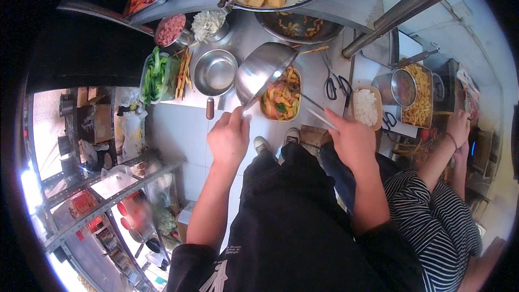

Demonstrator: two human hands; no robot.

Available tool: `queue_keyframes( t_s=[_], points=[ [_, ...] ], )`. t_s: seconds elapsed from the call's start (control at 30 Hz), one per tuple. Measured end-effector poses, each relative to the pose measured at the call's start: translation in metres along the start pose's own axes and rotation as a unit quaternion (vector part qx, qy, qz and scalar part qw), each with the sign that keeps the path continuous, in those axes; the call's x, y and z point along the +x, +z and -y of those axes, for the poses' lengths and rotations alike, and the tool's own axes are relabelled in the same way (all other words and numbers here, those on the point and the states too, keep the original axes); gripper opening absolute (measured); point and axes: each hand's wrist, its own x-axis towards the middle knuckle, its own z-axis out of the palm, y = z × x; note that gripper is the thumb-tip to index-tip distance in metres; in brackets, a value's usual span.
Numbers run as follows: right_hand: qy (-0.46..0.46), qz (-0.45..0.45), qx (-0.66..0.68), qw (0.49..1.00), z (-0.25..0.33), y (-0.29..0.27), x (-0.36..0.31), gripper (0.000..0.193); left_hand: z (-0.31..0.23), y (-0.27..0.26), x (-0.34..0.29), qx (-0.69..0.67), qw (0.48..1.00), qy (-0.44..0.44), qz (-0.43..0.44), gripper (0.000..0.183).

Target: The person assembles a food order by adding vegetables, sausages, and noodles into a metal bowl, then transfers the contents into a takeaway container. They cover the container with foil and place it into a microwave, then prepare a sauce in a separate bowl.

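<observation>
My left hand (229,136) is closed on the rim of a steel mixing bowl (262,70), tilted over a rectangular takeaway container (281,119). Mixed cooked food (281,99) with green leaves and pinkish slices fills that container. In my right hand (350,138) are slim metal tongs (319,114), whose tips reach toward the food by the bowl's edge. Left of the bowl stands a small saucepan (215,70) with a wooden handle.
Green leaves (155,75) fill a clear tub beside wooden skewers (185,73). Scissors (331,87) and a container of white rice (365,108) lie rightward. A wok (297,28) sits behind, below a metal shelf (335,8). A co-worker in striped clothing (432,221) stands close on the right.
</observation>
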Motion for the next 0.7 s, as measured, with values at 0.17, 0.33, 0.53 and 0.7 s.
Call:
queue_keyframes(
  t_s=[0.17, 0.33, 0.53, 0.7],
  points=[
    [-0.051, 0.015, 0.247, 0.968, -0.002, 0.008, -0.014, 0.053, 0.004, 0.003, 0.002, -0.021, 1.0, 0.012, -0.002, 0.021],
    [0.018, 0.012, 0.183, 0.983, -0.005, 0.018, -0.02, 0.053, 0.006, 0.004, 0.001, -0.044, 0.999, 0.01, -0.001, 0.021],
    [-0.005, 0.025, 0.267, 0.963, 0.001, 0.027, -0.02, 0.05, 0.011, 0.004, -0.001, -0.156, 0.983, -0.089, 0.047, 0.022],
    [-0.061, 0.063, 0.424, 0.901, -0.001, 0.035, -0.026, 0.051, 0.019, 0.011, 0.0, -0.187, 0.979, -0.075, 0.039, 0.022]
  ],
)
